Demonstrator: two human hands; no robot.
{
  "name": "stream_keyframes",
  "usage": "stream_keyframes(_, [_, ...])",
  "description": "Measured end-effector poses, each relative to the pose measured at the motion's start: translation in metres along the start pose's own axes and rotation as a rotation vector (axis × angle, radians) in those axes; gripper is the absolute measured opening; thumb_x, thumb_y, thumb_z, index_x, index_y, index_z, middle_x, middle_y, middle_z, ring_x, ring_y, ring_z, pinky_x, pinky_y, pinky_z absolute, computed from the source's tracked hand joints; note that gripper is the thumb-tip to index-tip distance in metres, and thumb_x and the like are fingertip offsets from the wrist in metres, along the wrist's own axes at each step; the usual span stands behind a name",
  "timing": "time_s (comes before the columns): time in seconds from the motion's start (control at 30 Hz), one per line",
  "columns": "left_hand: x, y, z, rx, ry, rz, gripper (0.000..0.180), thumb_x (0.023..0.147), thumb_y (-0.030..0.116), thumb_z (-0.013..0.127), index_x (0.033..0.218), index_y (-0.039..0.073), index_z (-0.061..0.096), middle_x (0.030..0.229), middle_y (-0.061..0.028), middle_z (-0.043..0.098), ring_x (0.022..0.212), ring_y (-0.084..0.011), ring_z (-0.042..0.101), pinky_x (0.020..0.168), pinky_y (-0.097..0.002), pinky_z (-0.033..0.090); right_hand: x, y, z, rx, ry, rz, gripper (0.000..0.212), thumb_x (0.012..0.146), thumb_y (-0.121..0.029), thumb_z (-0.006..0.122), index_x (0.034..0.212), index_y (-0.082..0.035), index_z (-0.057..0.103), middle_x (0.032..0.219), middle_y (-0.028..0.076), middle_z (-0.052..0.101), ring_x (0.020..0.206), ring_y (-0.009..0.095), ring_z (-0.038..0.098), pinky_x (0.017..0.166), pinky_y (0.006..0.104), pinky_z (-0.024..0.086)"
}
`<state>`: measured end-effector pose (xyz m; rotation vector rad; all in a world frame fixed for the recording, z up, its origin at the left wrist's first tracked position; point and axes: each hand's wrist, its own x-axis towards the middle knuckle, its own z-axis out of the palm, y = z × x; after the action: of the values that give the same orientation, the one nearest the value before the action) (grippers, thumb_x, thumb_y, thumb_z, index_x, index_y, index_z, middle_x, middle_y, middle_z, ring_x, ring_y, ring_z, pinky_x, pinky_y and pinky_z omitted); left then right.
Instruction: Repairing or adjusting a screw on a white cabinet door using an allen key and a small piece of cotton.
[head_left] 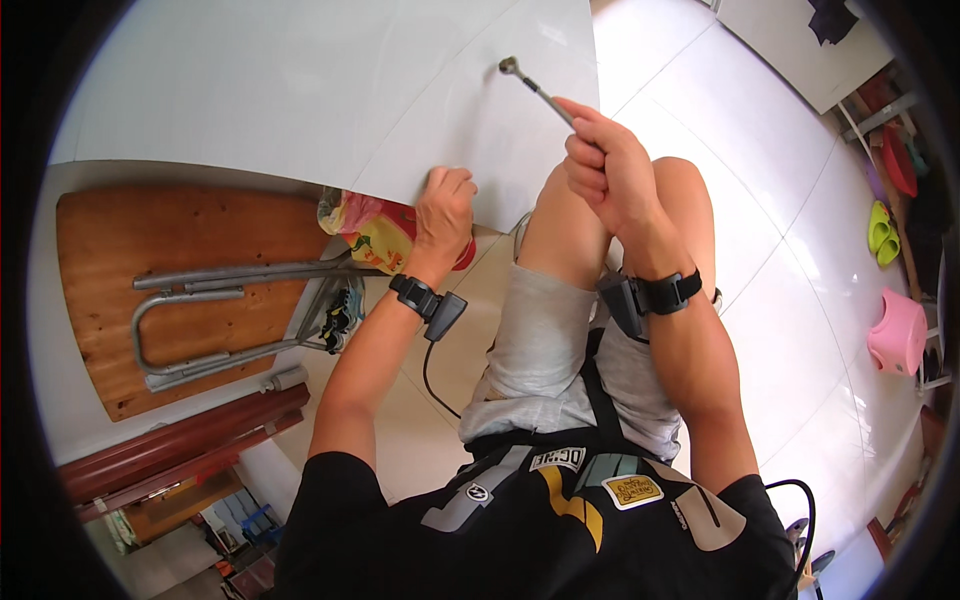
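Observation:
My right hand (pixel 612 165) is closed round the shaft of a slim metal tool (pixel 535 88) with a small rounded head and a dark band below it. The tool slants up to the left, its head above the white tabletop (pixel 300 90). Its exact kind I cannot tell. At the table's near edge my left hand (pixel 445 212) rests with its fingers curled in. Its palm side is hidden, so anything held there cannot be seen. The tool's head is apart from the left hand.
Below the table edge on the left are a red and yellow bag (pixel 385 232) and a wooden folding table (pixel 190 250) with grey metal legs. On the right, a pink stool (pixel 896 332) and green slippers (pixel 883 235) are on the tiled floor (pixel 760 200). A cable (pixel 430 375) hangs from the left wrist.

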<state>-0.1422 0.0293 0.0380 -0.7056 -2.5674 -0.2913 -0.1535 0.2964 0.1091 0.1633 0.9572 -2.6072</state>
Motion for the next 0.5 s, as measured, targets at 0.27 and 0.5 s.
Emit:
stream_keyframes(0.27, [-0.062, 0.023, 0.019, -0.312, -0.059, -0.234, 0.017, 0.069, -0.01, 0.071, 0.079, 0.004, 0.067, 0.092, -0.0085, 0.071, 0.085, -0.0303, 0.065, 0.071, -0.0371, 0.055, -0.004, 0.008, 0.008, -0.169, -0.187, 0.01, 0.043, 0.099, -0.01, 0.053, 0.141, 0.001, 0.054, 0.064, -0.007, 0.037, 0.052, 0.003, 0.03, 0.044, 0.0213, 0.023])
stream_keyframes(0.5, [-0.101, 0.049, -0.034, -0.429, 0.245, -0.704, 0.016, 0.069, -0.013, 0.07, 0.079, 0.0, 0.07, 0.093, -0.0101, 0.071, 0.083, -0.0247, 0.068, 0.071, -0.032, 0.056, -0.02, 0.058, 0.031, -0.842, -0.314, -0.302, 0.044, 0.099, -0.005, 0.053, 0.143, -0.005, 0.057, 0.064, -0.008, 0.041, 0.055, 0.004, 0.032, 0.049, 0.0239, 0.027])
